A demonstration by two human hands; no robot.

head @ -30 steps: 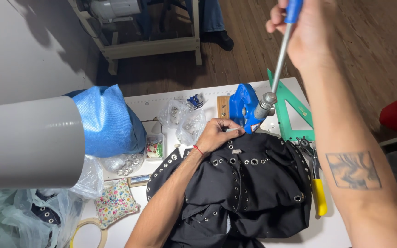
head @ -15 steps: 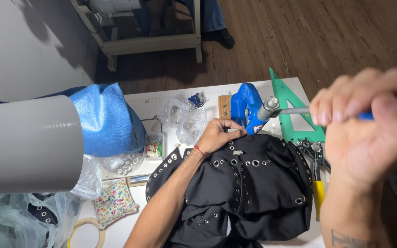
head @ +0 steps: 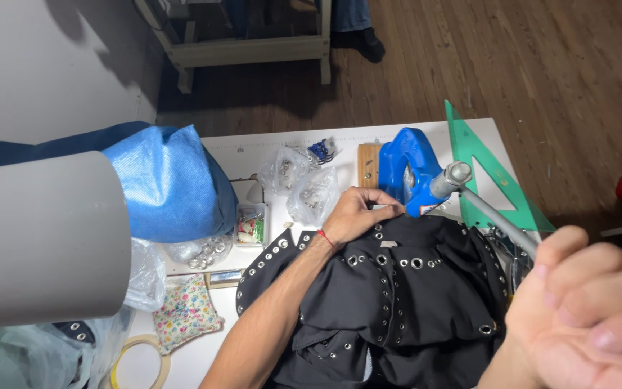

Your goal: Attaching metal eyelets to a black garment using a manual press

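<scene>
Pressing down with the left hand, fingers spread flat on the top edge of a black garment studded with metal eyelets, right at the foot of a blue hand press. Wearing a thin red thread around that wrist. Lying spread across the near half of the white desk, the garment, its collar end touching the base of the press.

Gripping the grey metal lever of the press with the right hand, very close to the lens and blurred; fingers curling around the lower end of the lever, grip closed on it, palm turned toward the camera. Slanting from the round head at the top of the press down to the right, the lever.

Sitting just behind and right of the press, a green plastic set square. Resting left of the press, clear bags of small metal parts and a folded blue fabric bundle. Lying near the front left corner, a floral pincushion and a roll of tape. Filling the left edge of the view, a broad grey cylinder.
</scene>
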